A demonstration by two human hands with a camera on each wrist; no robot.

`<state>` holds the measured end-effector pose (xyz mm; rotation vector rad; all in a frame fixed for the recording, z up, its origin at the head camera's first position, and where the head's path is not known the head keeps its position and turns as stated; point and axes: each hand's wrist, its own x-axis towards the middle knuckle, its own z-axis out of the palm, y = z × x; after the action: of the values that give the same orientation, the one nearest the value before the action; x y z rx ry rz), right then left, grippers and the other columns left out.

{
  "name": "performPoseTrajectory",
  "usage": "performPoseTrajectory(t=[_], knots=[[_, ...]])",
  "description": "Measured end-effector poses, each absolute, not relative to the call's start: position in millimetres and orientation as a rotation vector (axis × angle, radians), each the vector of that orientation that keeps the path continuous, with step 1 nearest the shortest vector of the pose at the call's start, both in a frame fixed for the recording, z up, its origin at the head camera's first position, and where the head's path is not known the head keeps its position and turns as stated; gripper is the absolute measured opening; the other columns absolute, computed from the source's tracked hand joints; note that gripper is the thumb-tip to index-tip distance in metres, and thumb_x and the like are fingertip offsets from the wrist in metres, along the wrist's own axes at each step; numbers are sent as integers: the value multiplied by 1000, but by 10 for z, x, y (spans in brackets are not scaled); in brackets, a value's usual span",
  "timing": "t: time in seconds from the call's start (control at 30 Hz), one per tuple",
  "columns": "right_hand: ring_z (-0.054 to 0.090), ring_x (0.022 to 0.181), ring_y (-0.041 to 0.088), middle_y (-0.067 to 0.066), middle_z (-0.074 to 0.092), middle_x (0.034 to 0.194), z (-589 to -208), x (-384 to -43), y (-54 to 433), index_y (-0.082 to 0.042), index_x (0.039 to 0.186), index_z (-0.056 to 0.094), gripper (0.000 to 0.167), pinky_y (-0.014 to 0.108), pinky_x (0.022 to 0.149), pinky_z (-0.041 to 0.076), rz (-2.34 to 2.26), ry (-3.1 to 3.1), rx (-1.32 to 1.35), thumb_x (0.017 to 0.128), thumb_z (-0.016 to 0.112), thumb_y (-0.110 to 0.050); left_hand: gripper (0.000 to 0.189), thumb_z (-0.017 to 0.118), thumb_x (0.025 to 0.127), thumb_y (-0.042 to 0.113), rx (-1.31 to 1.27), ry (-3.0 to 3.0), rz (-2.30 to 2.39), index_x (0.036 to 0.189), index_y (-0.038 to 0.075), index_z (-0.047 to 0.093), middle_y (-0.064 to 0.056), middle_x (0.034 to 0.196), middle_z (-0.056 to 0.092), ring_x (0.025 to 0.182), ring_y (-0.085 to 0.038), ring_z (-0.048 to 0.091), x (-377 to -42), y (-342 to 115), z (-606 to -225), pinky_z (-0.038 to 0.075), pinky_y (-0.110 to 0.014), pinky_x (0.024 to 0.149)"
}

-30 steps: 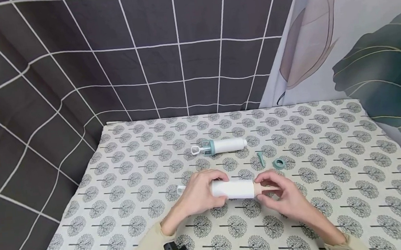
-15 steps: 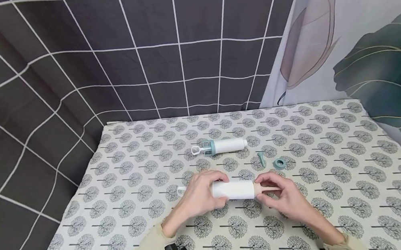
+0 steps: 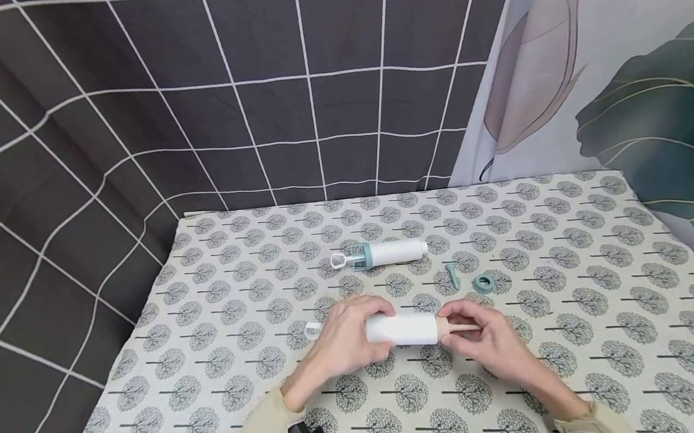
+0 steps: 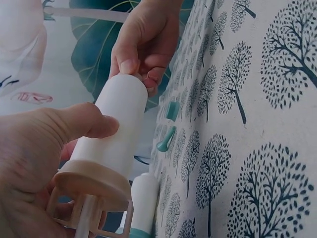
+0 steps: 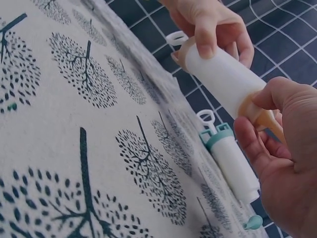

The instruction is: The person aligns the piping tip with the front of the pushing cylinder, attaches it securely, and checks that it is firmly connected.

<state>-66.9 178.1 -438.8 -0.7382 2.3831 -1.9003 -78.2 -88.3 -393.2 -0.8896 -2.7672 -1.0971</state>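
My left hand (image 3: pixel 352 334) grips the barrel of a large white syringe (image 3: pixel 404 329), which lies roughly level over the table. Past the left hand, the plunger's pale ring handle (image 3: pixel 312 329) sticks out. A beige flanged collar (image 4: pixel 94 181) shows at that end in the left wrist view. At the other end my right hand (image 3: pixel 490 338) pinches the beige nozzle fitting (image 5: pixel 255 109) between thumb and fingers. The fitting sits against the barrel, and its thin spout points into the right palm. Whether it is fully seated cannot be seen.
Behind the hands lies a second white syringe (image 3: pixel 397 251) with a teal collar and ring plunger. To its right are a small teal nozzle piece (image 3: pixel 452 276) and a teal ring (image 3: pixel 482 283). A tree-print cloth (image 3: pixel 243 373) covers the table; dark checked fabric (image 3: pixel 268 112) hangs behind.
Both hands keep their hold on the syringe. Syringe and right hand have shifted very slightly left; the loose teal parts and second syringe have not moved.
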Motion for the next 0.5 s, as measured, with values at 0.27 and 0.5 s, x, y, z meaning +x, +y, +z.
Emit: performPoseTrajectory(t=[0.27, 0.5], knots=[[67, 96, 16, 22, 64, 112, -4438, -713, 1767, 3, 115, 60, 36, 31, 83, 56, -1885, 2337, -758, 82, 72, 10, 45, 89, 68, 10, -924, -2767, -1077, 109, 11, 70, -3, 112, 71, 99, -19, 62, -836, -924, -3976, 47, -41, 87], [65, 95, 17, 16, 64, 110, -4446, -727, 1776, 7, 117, 58, 34, 24, 85, 53, -1866, 2423, -762, 85, 69, 8, 45, 89, 68, 8, -931, -2748, -1151, 109, 8, 70, -6, 114, 71, 99, -22, 63, -884, -971, -4033, 47, -44, 88]])
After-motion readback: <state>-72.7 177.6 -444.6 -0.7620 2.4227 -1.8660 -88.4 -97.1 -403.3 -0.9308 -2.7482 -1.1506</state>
